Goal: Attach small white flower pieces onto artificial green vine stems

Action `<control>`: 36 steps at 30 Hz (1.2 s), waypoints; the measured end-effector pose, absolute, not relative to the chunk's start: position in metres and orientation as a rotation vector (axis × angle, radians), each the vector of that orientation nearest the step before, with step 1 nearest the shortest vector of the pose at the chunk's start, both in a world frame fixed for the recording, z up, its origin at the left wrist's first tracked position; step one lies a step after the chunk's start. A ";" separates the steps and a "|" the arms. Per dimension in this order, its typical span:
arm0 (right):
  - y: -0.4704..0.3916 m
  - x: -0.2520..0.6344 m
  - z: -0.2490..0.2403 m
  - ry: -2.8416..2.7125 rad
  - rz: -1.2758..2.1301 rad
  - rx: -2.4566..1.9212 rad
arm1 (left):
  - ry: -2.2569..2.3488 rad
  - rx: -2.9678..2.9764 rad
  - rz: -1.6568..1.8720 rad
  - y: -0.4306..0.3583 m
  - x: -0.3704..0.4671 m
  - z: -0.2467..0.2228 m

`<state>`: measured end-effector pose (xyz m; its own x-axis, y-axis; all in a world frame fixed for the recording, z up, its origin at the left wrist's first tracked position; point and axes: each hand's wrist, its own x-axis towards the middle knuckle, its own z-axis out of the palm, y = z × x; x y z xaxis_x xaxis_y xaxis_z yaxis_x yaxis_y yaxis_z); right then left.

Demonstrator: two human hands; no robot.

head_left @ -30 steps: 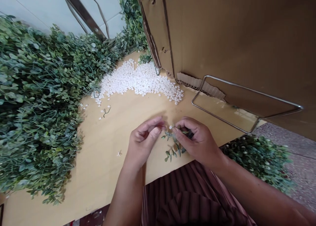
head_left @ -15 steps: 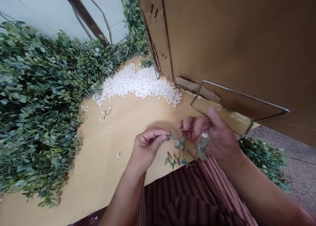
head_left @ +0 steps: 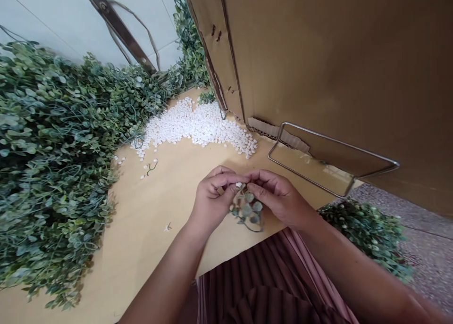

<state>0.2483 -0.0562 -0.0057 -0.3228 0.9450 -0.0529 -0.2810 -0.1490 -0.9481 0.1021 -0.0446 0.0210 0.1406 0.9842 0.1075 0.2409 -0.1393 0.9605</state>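
Note:
My left hand (head_left: 214, 199) pinches an artificial leaf sprig (head_left: 248, 208) near its upper end. Against its fingertips, my right hand (head_left: 274, 194) is closed in a pinch on the same sprig. Rounded grey-green leaves hang below the fingers, a little blurred, over the near edge of the board. A small white piece (head_left: 239, 185) shows between the two hands at the fingertips; how it sits on the stem cannot be made out. Beyond the hands lies a heap of small white pieces (head_left: 201, 123) on the tan board (head_left: 148, 211).
Artificial greenery (head_left: 63, 149) is piled along the left. A large cardboard box (head_left: 318, 55) stands at the right, with a bent metal wire frame (head_left: 336, 140) before it. More greenery (head_left: 368, 234) lies low at right. A loose stem bit (head_left: 151, 167) rests on the board.
My right hand has moved left from an open pose and closed at the left fingertips. The sprig has swung in and now hangs beneath both hands. The view has shifted slightly.

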 end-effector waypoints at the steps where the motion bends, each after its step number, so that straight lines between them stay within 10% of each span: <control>1: -0.056 0.248 -0.006 -1.159 1.608 -0.926 | 1.230 1.574 1.059 -0.043 0.103 0.021; 24: -0.066 0.242 -0.006 -1.458 1.153 -1.111 | 1.932 2.093 0.705 0.045 0.095 -0.002; 36: -0.065 0.243 -0.007 -1.425 1.190 -1.139 | 1.248 1.108 0.985 -0.019 0.103 0.023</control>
